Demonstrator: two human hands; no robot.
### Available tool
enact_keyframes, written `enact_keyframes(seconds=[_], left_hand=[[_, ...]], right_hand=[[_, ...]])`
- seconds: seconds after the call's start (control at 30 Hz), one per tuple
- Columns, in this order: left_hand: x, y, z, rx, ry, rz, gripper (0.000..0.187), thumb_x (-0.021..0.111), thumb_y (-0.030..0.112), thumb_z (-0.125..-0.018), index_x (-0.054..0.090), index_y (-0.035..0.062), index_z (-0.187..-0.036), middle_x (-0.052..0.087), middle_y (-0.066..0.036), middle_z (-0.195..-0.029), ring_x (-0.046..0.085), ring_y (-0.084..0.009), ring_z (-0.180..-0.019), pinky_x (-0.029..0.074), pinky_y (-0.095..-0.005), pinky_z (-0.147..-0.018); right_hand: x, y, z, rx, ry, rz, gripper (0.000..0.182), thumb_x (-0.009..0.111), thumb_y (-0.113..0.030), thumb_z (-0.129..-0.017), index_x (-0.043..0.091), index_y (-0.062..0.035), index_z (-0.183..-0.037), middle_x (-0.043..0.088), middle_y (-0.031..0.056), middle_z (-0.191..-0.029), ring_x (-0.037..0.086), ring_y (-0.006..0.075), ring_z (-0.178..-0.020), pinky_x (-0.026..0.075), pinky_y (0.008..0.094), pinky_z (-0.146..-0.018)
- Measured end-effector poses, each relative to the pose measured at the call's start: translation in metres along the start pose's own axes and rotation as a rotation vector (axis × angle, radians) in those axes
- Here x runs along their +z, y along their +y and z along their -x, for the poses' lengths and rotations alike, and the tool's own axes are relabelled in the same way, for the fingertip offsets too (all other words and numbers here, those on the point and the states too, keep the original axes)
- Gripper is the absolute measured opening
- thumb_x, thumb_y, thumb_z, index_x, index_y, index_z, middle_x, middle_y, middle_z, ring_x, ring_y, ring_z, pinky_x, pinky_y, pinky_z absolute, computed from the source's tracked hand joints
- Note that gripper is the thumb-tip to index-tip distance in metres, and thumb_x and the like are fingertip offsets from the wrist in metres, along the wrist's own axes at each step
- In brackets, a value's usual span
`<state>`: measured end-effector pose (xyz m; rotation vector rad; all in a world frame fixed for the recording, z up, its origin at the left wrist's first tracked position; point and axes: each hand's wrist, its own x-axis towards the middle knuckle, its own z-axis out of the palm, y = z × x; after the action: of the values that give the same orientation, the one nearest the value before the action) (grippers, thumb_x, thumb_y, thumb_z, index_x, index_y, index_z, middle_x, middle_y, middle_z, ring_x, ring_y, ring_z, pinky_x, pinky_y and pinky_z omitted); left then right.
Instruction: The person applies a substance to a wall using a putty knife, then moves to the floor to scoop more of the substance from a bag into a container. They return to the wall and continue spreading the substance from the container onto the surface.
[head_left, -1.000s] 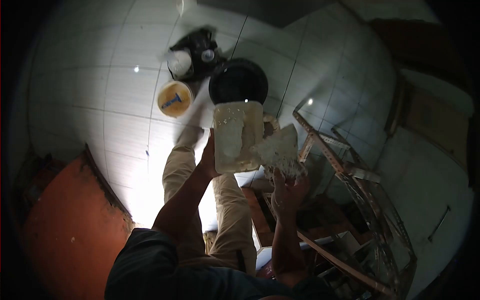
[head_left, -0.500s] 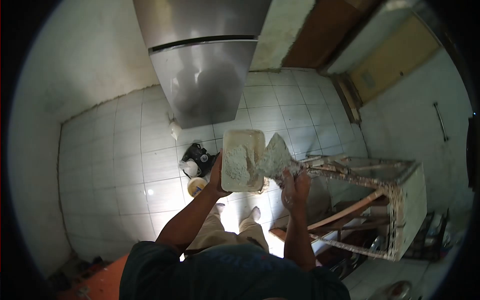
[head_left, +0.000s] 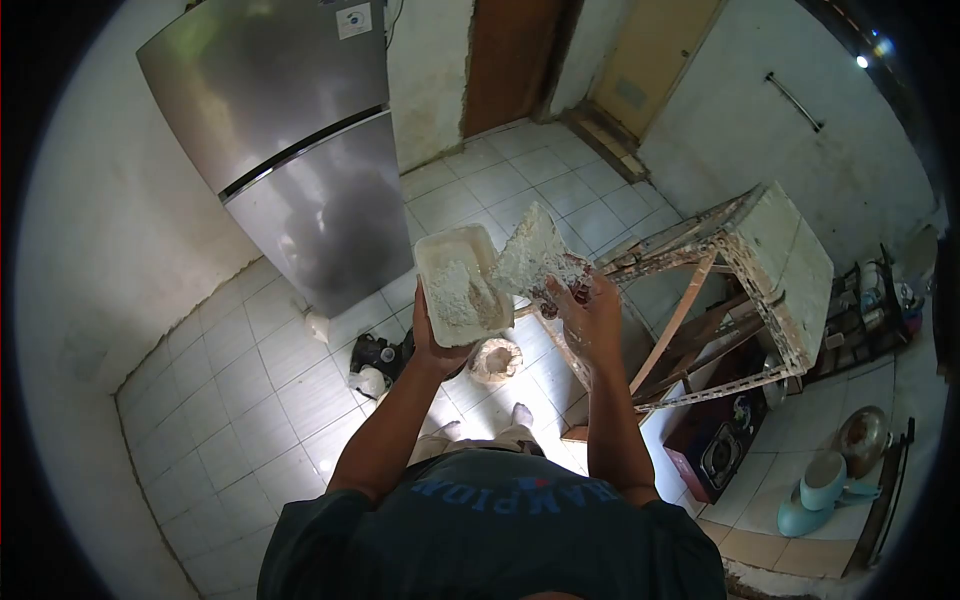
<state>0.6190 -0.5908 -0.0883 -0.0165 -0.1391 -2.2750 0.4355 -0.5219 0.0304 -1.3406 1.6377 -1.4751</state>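
My left hand is wrapped round the lower left side of a pale rectangular plastic tub. Inside the tub lies whitish, lumpy plaster, with a scraped hollow on its right. My right hand is closed on a trowel, whose handle the fingers mostly hide. Plaster coats the trowel's broad blade, which points up and away with its lower left corner right at the tub's right rim. Both hands are held out in front of my chest, above the floor.
A steel refrigerator stands ahead to the left. To my right is a rough tiled frame, with a gas stove and pots beyond. Below are an open sack and a black bag on the tiled floor.
The view has swung to the right, bringing the stove and pots into sight. The trowel blade has tilted and stays beside the tub, while both hands keep their holds.
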Motion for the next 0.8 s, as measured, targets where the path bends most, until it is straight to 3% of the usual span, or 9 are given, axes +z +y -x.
enact_keyframes(seconds=[0.2,0.27,0.37,0.47,0.63,0.73,0.8], left_hand=[[0.017,-0.029,0.003,-0.047,0.138,-0.14,0.064,0.034,0.058,-0.098,0.042,0.0105,-0.141,0.053,-0.012,-0.134,0.055,-0.0312,-0.12,0.044,-0.0514,-0.103],[0.012,-0.03,0.003,-0.058,0.075,-0.081,0.064,0.034,0.058,-0.099,0.042,0.0106,-0.141,0.053,-0.012,-0.134,0.055,-0.0313,-0.12,0.044,-0.0516,-0.103],[0.002,-0.034,0.009,-0.047,0.012,-0.02,0.064,0.034,0.058,-0.099,0.042,0.0106,-0.141,0.053,-0.012,-0.135,0.055,-0.0316,-0.12,0.044,-0.0519,-0.103],[0.004,-0.04,0.019,-0.052,0.037,-0.005,0.063,0.034,0.057,-0.099,0.042,0.0105,-0.141,0.053,-0.012,-0.135,0.055,-0.0318,-0.12,0.044,-0.052,-0.103],[-0.001,-0.032,0.021,-0.071,-0.026,0.031,0.063,0.031,0.057,-0.099,0.041,0.0118,-0.142,0.052,-0.011,-0.135,0.054,-0.0295,-0.122,0.044,-0.0498,-0.103],[-0.001,-0.035,0.02,-0.069,0.001,-0.079,0.062,0.031,0.057,-0.099,0.041,0.0123,-0.142,0.051,-0.011,-0.137,0.053,-0.0293,-0.123,0.044,-0.0496,-0.103],[0.001,-0.044,0.023,-0.147,0.139,-0.097,0.063,0.031,0.057,-0.099,0.041,0.0122,-0.142,0.051,-0.011,-0.136,0.053,-0.029,-0.123,0.044,-0.0493,-0.104]], right_hand=[[-0.018,-0.032,0.014,0.024,-0.074,0.392,0.021,0.067,-0.013,-0.087,0.067,0.0055,-0.097,0.067,0.0109,-0.066,0.059,0.0137,-0.055,0.047,0.0293,-0.055],[-0.022,-0.025,0.02,-0.149,-0.054,0.659,0.023,0.068,-0.014,-0.085,0.068,0.0053,-0.098,0.068,0.0131,-0.067,0.061,0.0173,-0.054,0.048,0.0312,-0.055],[-0.018,-0.029,0.028,-0.034,0.005,0.532,0.024,0.069,-0.013,-0.085,0.068,0.0051,-0.101,0.068,0.0127,-0.068,0.061,0.0169,-0.055,0.049,0.0318,-0.056],[-0.01,-0.033,0.032,-0.063,0.076,0.357,0.025,0.069,-0.012,-0.085,0.068,0.006,-0.102,0.068,0.0127,-0.068,0.061,0.0158,-0.056,0.049,0.0313,-0.056],[-0.008,-0.036,0.035,0.037,0.049,0.398,0.027,0.07,-0.012,-0.084,0.067,0.0071,-0.103,0.069,0.0136,-0.069,0.063,0.0156,-0.057,0.05,0.0314,-0.057],[-0.009,-0.017,0.035,0.061,0.048,0.397,0.029,0.07,-0.015,-0.084,0.067,0.0065,-0.103,0.069,0.0143,-0.069,0.065,0.0177,-0.058,0.051,0.0322,-0.059],[-0.012,-0.012,0.035,0.053,0.064,0.39,0.03,0.071,-0.017,-0.084,0.067,0.006,-0.103,0.069,0.0145,-0.069,0.065,0.019,-0.059,0.051,0.0328,-0.06]])
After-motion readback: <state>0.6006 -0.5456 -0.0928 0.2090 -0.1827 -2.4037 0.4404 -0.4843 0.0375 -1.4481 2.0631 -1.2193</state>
